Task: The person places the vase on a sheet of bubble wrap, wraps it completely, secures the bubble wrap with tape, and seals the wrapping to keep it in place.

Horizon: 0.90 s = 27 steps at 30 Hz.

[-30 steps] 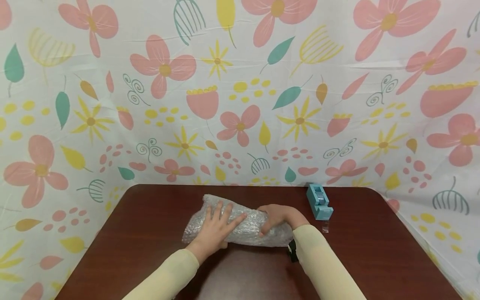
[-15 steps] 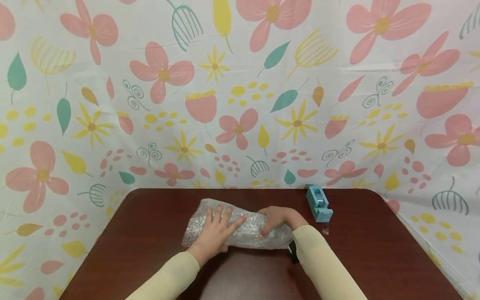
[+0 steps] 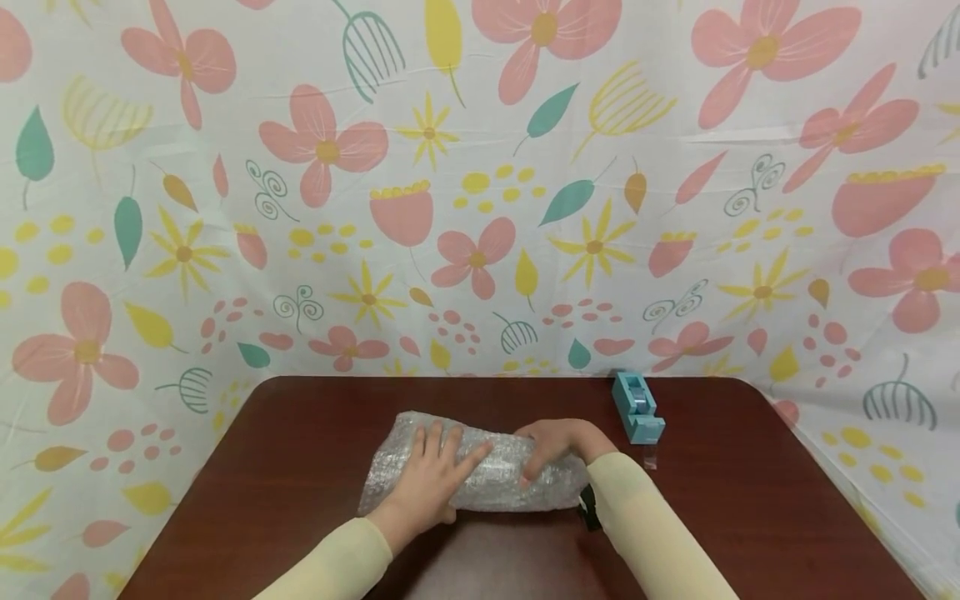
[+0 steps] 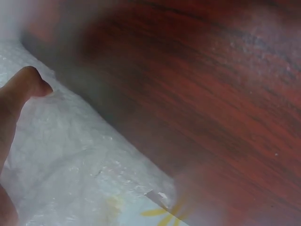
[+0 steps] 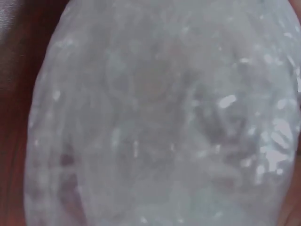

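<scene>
A bundle of clear bubble wrap [image 3: 502, 471] lies crosswise on the table. My left hand [image 3: 427, 479] rests on its left part, fingers spread and fairly straight over the top. Its thumb is at the near side, and a bent digit [image 4: 28, 84] touches the film in the left wrist view. On the right part, my right hand [image 3: 558, 442] holds the bundle from above, fingers curled over the far side and thumb toward me. Wrinkled, shiny wrap [image 5: 160, 113] fills most of the right wrist view. What the wrap encloses is hidden.
A blue tape dispenser [image 3: 637, 408] stands at the back right of the dark wooden table [image 3: 300, 467], a strip of clear tape [image 3: 650, 456] at its front. Something small and black [image 3: 589, 508] shows beside the right sleeve. A flowered cloth [image 3: 480, 183] hangs behind.
The bubble wrap bundle has come slightly toward me, its upper left edge dropping lower and nearer. Both hands stay on it and shift only a little. The tape dispenser stays put.
</scene>
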Motion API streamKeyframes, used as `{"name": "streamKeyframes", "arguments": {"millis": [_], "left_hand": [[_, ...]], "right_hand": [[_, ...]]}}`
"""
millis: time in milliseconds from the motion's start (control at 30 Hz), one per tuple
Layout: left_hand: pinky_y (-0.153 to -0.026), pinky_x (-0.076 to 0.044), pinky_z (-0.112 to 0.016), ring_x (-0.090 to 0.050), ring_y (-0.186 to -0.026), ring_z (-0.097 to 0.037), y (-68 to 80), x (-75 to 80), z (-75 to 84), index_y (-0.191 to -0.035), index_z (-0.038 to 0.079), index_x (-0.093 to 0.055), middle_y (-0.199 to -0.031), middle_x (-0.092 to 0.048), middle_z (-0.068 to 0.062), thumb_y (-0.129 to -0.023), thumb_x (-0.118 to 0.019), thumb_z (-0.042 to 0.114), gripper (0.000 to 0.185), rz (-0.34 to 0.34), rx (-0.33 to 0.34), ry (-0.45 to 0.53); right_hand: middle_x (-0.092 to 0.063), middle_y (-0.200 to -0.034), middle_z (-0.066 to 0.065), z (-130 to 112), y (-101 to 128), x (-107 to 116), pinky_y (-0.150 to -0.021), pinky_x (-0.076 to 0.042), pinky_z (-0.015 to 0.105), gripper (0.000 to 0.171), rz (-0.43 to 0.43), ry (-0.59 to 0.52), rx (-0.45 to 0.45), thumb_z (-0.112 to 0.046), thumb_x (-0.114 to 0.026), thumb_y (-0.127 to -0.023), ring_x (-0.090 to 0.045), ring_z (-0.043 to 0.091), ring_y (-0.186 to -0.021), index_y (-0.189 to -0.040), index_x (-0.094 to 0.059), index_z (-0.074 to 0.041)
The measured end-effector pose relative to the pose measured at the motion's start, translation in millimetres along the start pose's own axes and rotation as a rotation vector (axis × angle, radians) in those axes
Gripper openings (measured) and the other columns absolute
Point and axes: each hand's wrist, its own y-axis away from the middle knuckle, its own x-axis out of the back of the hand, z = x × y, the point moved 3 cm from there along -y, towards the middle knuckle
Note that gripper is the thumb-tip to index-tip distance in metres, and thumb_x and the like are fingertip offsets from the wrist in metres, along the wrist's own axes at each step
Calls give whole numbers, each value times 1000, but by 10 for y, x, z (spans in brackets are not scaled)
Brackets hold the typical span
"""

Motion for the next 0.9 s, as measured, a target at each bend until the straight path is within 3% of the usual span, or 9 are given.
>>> {"name": "streamKeyframes", "arguments": {"millis": [133, 333, 400, 500, 633, 767, 900], "left_hand": [[-105, -52, -50, -58, -128, -37, 44, 85, 13, -157, 38, -31, -141, -53, -11, -54, -80, 85, 123, -40, -13, 14], [-103, -54, -49, -59, -128, -37, 110, 227, 48, -156, 37, -32, -143, -54, -12, -54, -82, 83, 122, -114, -16, 93], [-102, -54, -49, -60, -127, -37, 128, 257, 55, -155, 37, -34, -143, -55, -12, -53, -83, 82, 122, -115, -16, 114], [-100, -56, -49, -61, -125, -38, 137, 274, 53, -153, 35, -35, -141, -56, -13, -52, -84, 81, 122, -94, -23, 136], [-97, -57, -48, -63, -121, -37, 115, 271, 14, -152, 33, -37, -138, -58, -13, -51, -84, 82, 121, -71, -41, 148], [-95, -57, -47, -64, -119, -37, 67, 272, -42, -151, 31, -38, -136, -58, -14, -53, -85, 79, 119, -99, -56, 192], [-99, -56, -49, -62, -122, -37, 11, 279, -80, -153, 31, -39, -136, -56, -13, -56, -89, 71, 116, -152, -56, 269]], "right_hand": [[-66, -122, -4, 4, 19, -30, -110, -47, 52, 60, -60, -29, -3, -18, -87, -72, -57, 18, -112, -129, -68, -24], [-65, -122, -4, -9, 16, -111, -107, -49, 39, 58, -274, -103, 65, -11, -80, -80, -57, 14, -112, -134, -63, -22], [-63, -128, -3, -9, 31, -130, -109, -48, 40, 64, -279, -111, 48, -11, -80, -80, -56, 14, -117, -140, -59, -22], [-54, -144, 0, -13, 88, -136, -115, -43, 49, 80, -173, -38, -6, -19, -84, -77, -49, 20, -132, -150, -49, -22], [-44, -158, 11, -58, 214, -135, -119, -36, 63, 97, 46, 103, -42, -29, -89, -73, -41, 34, -145, -155, -41, -17], [-45, -157, 20, -106, 351, -169, -115, -39, 66, 95, 256, 153, -30, -32, -93, -71, -41, 44, -145, -151, -47, -10], [-51, -151, 21, -125, 463, -240, -110, -46, 62, 90, 432, 191, -29, -36, -94, -70, -47, 43, -139, -144, -54, -7]]}}
